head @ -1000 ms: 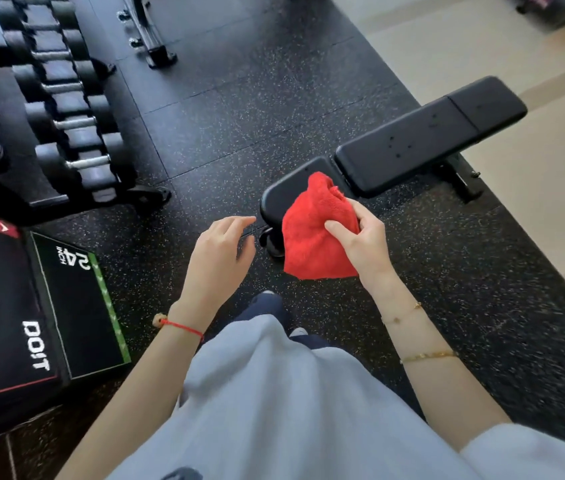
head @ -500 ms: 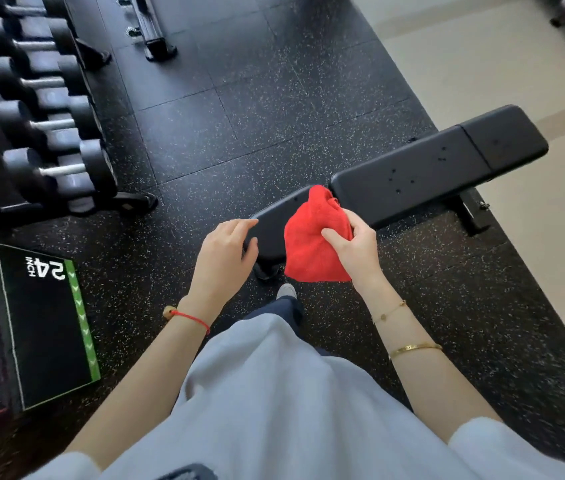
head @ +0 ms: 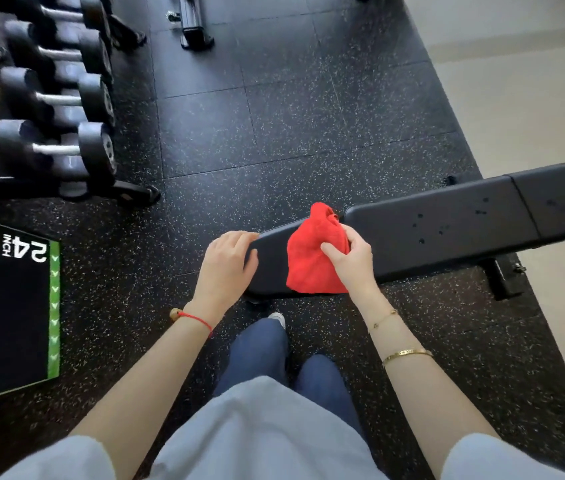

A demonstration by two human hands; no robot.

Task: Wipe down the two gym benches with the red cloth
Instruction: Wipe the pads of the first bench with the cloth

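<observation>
Red cloth [head: 312, 258] sits bunched on the near end of the bench [head: 447, 230], centre of frame, draped over the pad's front edge. Right hand [head: 352, 261] grips it: thumb pressed into the front of the bundle, fingers [head: 355, 237] curled over the top right.

Left hand [head: 227, 268] rests on the rounded tip of the bench just left of the cloth, fingers relaxed over the pad edge, holding nothing. Hands are near each other, not touching.

Bench runs from centre to the right edge, tilted up-right in frame; a few dark spots on the long pad section. One foot of its frame shows lower right, below the pad.

Containers: only the dumbbell rack [head: 59, 98], upper left, with dumbbells lying in a row on it (count unclear, top ones cut off). Black box [head: 7, 306] marked "24 INCH" with a green strip, left edge. A second frame foot [head: 192, 29] at top centre.

Versus 0.5 s ago: left hand has come onto the bench tip, where it was just short of it. Right hand keeps the same grip on the cloth. Bench and cloth sit lower and further right in frame (head moved, more floor showing above). Both legs now visible at the bottom.
</observation>
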